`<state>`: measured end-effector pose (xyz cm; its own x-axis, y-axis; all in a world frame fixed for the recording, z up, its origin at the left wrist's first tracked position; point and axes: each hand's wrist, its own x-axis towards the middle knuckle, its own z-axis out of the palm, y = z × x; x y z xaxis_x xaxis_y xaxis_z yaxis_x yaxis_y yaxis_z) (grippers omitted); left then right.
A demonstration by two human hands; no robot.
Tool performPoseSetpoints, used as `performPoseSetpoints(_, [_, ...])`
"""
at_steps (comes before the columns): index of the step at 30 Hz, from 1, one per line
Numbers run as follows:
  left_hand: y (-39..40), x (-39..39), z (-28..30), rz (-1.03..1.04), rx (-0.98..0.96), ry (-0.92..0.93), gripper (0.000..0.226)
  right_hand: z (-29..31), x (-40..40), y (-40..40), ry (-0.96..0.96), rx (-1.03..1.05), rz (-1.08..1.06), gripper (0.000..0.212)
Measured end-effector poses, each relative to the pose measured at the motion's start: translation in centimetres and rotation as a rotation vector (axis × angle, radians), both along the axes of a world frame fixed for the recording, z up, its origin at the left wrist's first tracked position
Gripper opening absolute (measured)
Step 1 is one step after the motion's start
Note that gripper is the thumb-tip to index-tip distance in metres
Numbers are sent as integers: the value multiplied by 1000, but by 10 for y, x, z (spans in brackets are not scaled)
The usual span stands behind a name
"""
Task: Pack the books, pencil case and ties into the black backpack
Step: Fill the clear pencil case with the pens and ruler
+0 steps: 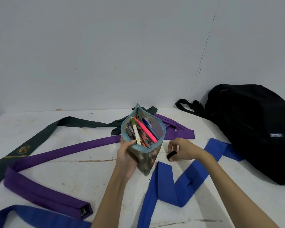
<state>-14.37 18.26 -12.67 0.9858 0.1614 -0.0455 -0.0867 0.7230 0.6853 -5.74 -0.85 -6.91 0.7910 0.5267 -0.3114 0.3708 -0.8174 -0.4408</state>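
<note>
Right now the left hand (127, 155) is gripping the pencil case (144, 139) upright above the table (76, 171), fingers curled round its side, mouth gaping with pens showing. The right hand (182, 149) is pinching a small black object (171, 155) on the table just beside the case. To do this well, it is probably worth dropping that piece straight into the open mouth while keeping the case level, then zipping it before tipping. The black backpack (253, 129) is lying to the right; purple tie (56, 153), blue tie (179, 183) and dark green tie (39, 134) are sprawling unpacked.
</note>
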Motion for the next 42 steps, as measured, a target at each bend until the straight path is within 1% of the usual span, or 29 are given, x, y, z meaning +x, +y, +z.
performPoseSetpoints(2, [0,-1,0,5,12,-5,81,1,2,1,-12,-45,35,22])
performPoseSetpoints(5, [-1,-1,2,7,9,-2,86,0,5,2,-22,-61,59,23])
performPoseSetpoints(8, [-1,-1,2,11,-7,4,86,-3,11,1,-56,-52,15,22])
performPoseSetpoints(9, [0,-1,2,10,-11,2,86,-2,13,-1,-79,-18,-23,21])
performPoseSetpoints(10, [0,-2,2,11,-13,2,84,0,15,-2,-113,58,-80,20])
performPoseSetpoints(11, [-1,-2,2,12,-13,2,84,6,17,-2,-160,185,-156,18])
performPoseSetpoints(14, [-1,-1,2,28,-5,8,80,37,16,5,-300,655,-383,13])
performPoseSetpoints(16, [-1,-1,2,31,5,10,78,63,11,16,-299,856,-400,15])
performPoseSetpoints(17, [-2,-1,2,31,8,16,79,73,7,23,-288,894,-370,18])
performPoseSetpoints(18, [-2,-2,3,28,8,23,81,82,5,32,-275,893,-326,20])
performPoseSetpoints(20, [-3,-2,3,18,5,39,87,90,-1,52,-232,816,-240,20])
performPoseSetpoints(22, [-3,-2,4,26,-8,54,86,89,-3,71,-218,729,-189,18])
performPoseSetpoints(24, [-3,-2,5,29,-15,46,87,84,-2,86,-236,680,-185,13])
performPoseSetpoints(26, [-3,-3,6,32,-9,35,88,80,0,95,-252,653,-197,14])
performPoseSetpoints(28, [-3,-3,6,32,-18,30,87,77,0,96,-242,646,-213,15])
performPoseSetpoints(31, [0,-2,5,19,-40,28,83,75,-3,90,-282,588,-177,9])
performPoseSetpoints(32, [0,-1,5,15,-36,26,82,74,-3,87,-311,520,-162,8])
performPoseSetpoints(33, [0,-1,4,14,-29,25,79,74,-4,83,-345,414,-145,13])
performPoseSetpoints(36, [-1,-1,3,21,-20,32,75,70,-6,77,-388,8,-66,29])
performPoseSetpoints(37, [-1,0,3,22,-14,36,76,68,-6,77,-376,-76,-39,30])
performPoseSetpoints(38, [-2,0,4,22,-9,40,79,65,-5,77,-359,-115,-30,29])
performPoseSetpoints(40, [-2,-1,4,17,-2,44,84,62,-4,79,-343,-97,-52,27])
performPoseSetpoints(42, [-3,-2,5,10,4,45,88,59,-5,82,-351,-6,-99,22])
